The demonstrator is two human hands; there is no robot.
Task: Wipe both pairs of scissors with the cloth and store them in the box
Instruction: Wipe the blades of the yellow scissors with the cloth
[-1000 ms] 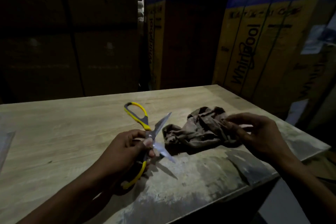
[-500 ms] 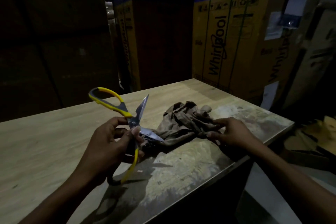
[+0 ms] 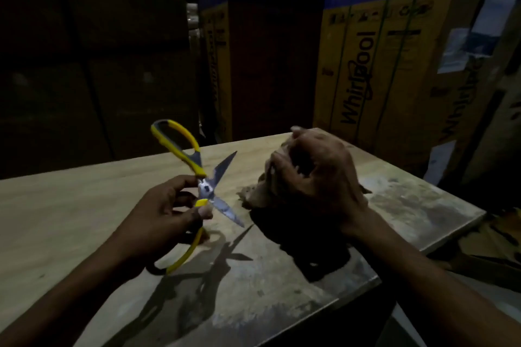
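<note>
Left hand point(image 3: 166, 214) pinches splayed scissors point(image 3: 207, 190) at the pivot; right hand point(image 3: 313, 175) grips the cloth point(image 3: 260, 196).
Both above the counter point(image 3: 70, 205) near its right edge. Blades stiff, sharp: hold by handles; cloth soft, bunchable.

Wood table point(image 3: 70, 214), right part stained; cloth point(image 3: 262, 194) maybe touching it.

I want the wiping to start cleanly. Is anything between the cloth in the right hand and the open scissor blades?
Nothing visible. The right hand grips the cloth just right of the scissors held in the left hand; only bare table shows in the gap.
</note>
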